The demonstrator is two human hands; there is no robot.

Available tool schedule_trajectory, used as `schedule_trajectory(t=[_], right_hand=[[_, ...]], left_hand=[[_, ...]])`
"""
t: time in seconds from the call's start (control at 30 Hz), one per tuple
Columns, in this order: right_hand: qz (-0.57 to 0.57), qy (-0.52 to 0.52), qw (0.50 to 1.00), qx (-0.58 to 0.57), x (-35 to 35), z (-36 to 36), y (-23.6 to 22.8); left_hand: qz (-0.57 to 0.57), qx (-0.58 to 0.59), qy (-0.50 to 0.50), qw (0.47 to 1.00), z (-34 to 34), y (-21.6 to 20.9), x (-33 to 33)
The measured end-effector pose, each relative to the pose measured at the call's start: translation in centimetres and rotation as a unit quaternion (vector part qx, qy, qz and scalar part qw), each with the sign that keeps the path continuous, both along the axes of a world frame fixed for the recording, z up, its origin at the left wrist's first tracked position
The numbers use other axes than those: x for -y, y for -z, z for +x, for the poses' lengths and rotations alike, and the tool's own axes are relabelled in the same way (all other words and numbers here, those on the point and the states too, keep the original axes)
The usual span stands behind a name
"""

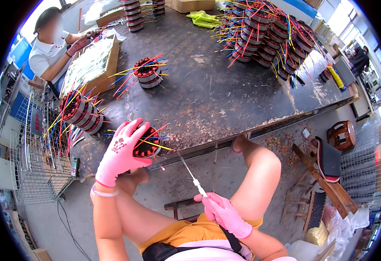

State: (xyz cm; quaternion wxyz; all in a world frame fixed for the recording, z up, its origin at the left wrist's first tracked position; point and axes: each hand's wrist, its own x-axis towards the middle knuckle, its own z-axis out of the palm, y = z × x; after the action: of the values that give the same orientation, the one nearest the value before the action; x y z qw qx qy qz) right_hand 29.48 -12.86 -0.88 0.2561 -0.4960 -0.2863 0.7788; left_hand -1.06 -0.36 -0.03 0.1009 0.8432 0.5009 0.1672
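In a pink glove, my left hand (123, 154) is wrapped round the left side of a motor stator (147, 150) at the table's near edge. Red windings line the stator, and red, yellow and blue wires stick out of it. My right hand (225, 214), gloved in pink too, is closed on the white handle of a thin metal rod tool (199, 188). The tool's slim tip points up and left, near the end of a yellow wire; whether they touch I cannot tell. The left palm and thumb partly cover the stator.
On the dark worn table (190, 95), a short stator stack (148, 74) stands beyond my left hand, another stack (82, 113) to its left. Many stacked stators (260, 35) fill the far right. A person (51, 48) sits behind a box (95, 65) of white pieces. A wire rack (38, 148) adjoins the left edge.
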Motion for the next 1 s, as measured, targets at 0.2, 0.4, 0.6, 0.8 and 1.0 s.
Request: schedule_trajectory(t=[0.2, 0.4, 0.6, 0.8, 1.0], right_hand=[[0.014, -0.004, 1.000, -0.012, -0.2, -0.1, 0.5], [0.015, -0.011, 0.999, -0.033, -0.2, 0.1, 1.1], [0.013, -0.014, 1.000, -0.017, -0.2, 0.0, 0.8], [0.022, -0.026, 0.999, 0.003, -0.4, -0.2, -0.3], [0.027, -0.038, 0.999, 0.013, -0.6, 0.1, -0.5]], left_hand=[[-0.011, -0.006, -0.021, 1.000, 0.7, -0.1, 0.1], [-0.020, 0.018, -0.022, 0.999, 0.2, 0.3, 0.1], [-0.028, 0.003, -0.055, 0.998, 0.6, 0.0, 0.5], [-0.037, 0.002, -0.053, 0.998, 0.5, 0.0, 0.5], [-0.029, -0.004, -0.060, 0.998, 0.4, 0.3, 0.6]])
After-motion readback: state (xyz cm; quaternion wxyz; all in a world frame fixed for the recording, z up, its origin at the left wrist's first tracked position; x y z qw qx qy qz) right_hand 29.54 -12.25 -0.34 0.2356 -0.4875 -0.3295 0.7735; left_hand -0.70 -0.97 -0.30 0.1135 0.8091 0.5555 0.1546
